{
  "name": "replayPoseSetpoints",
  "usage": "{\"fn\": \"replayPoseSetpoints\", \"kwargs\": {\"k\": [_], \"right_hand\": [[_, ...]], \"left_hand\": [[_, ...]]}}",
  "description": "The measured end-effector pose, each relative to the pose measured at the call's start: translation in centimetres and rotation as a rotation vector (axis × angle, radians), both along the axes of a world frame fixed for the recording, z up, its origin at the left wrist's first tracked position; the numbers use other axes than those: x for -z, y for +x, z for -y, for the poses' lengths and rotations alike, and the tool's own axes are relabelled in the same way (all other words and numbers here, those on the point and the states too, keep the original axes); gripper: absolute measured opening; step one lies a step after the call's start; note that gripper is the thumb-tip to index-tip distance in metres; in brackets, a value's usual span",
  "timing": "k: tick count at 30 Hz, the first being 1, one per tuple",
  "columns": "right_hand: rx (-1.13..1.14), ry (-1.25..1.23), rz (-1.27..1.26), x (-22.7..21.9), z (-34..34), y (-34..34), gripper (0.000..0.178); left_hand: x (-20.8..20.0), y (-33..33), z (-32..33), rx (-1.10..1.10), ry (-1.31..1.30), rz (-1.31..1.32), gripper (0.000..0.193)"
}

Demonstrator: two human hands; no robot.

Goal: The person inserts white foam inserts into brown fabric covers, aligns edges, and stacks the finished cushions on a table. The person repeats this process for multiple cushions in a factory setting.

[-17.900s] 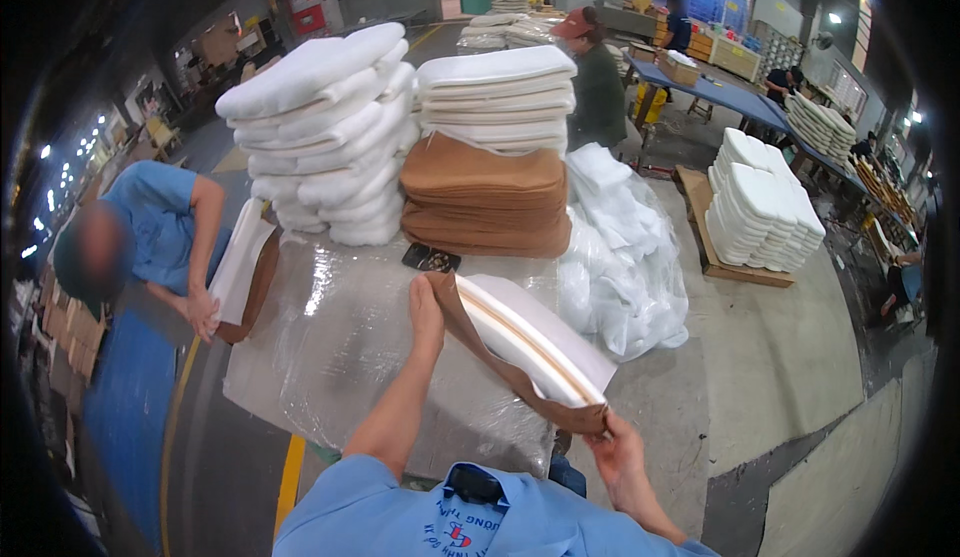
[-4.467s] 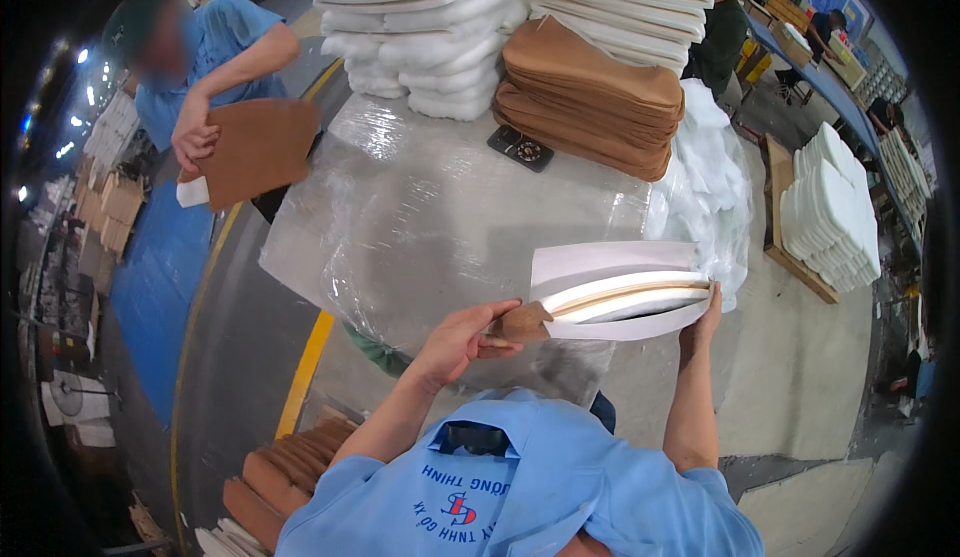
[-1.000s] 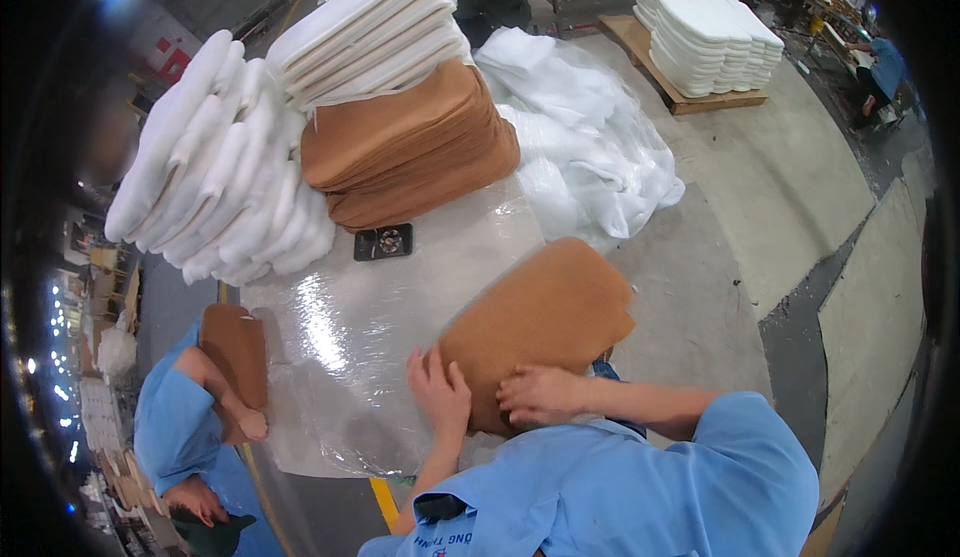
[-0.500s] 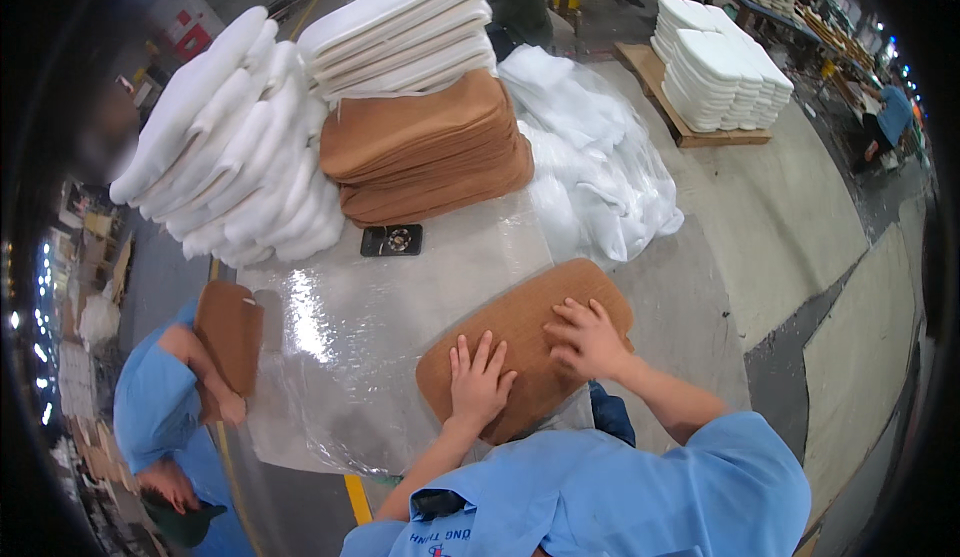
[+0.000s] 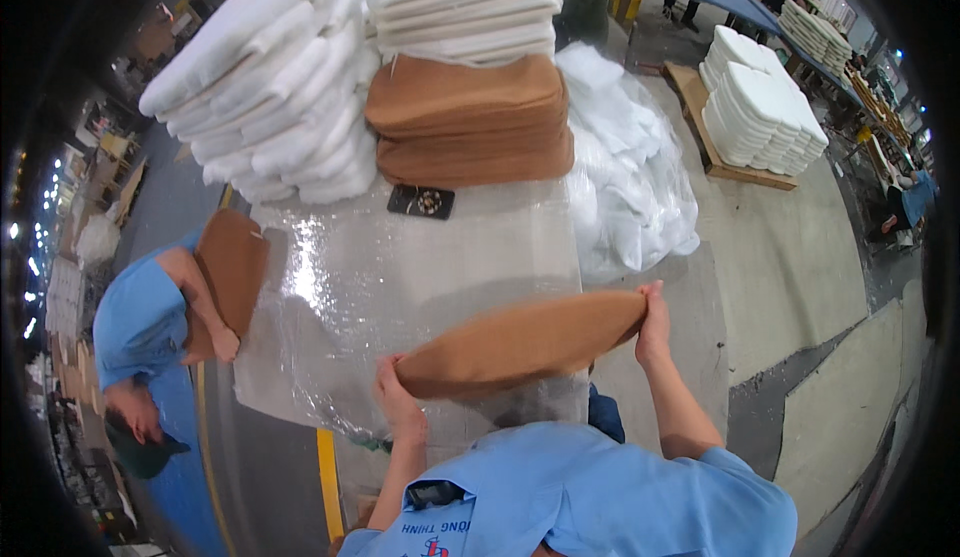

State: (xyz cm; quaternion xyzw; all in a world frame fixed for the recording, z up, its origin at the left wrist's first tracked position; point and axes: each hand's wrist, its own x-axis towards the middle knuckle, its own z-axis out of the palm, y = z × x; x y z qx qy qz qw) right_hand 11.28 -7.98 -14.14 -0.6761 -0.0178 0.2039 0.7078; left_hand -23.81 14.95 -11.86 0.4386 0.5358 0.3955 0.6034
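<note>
Both my hands hold a brown fabric cushion (image 5: 520,342) by its two ends, lifted and tilted above the near side of the plastic-covered table (image 5: 480,247). My left hand (image 5: 400,397) is closed on its left end, with the fingertips partly hidden. At the opposite end, my right hand (image 5: 654,327) grips the corner, fingers pointing up. The cushion is a little blurred. Beyond it rises a stack of brown cushions (image 5: 470,117), with white foam pads (image 5: 465,7) on top.
Left of that stack leans a pile of white pads (image 5: 260,87); a phone (image 5: 420,202) lies in front. Clear plastic bags (image 5: 630,177) bulge at the right. A co-worker (image 5: 150,307) at the left handles another brown cushion (image 5: 233,272). White pads (image 5: 765,107) stand on a pallet farther right.
My hands went from lying flat on the cushion to gripping its ends. The cushion has been raised and tipped. The whole view has shifted.
</note>
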Motion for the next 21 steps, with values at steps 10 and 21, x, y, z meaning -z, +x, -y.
{"fn": "replayPoseSetpoints", "kwargs": {"k": [10, 21], "right_hand": [[-0.182, 0.241, -0.211, 2.0, 5.6, -4.5, 0.034], [-1.363, -0.574, 0.679, -4.4, 1.0, -5.1, 0.044]], "left_hand": [[4.6, -4.7, 3.0, 0.103, -0.04, 0.35, 0.052], [-2.2, 3.0, 1.8, 1.502, 0.431, -0.578, 0.053]]}}
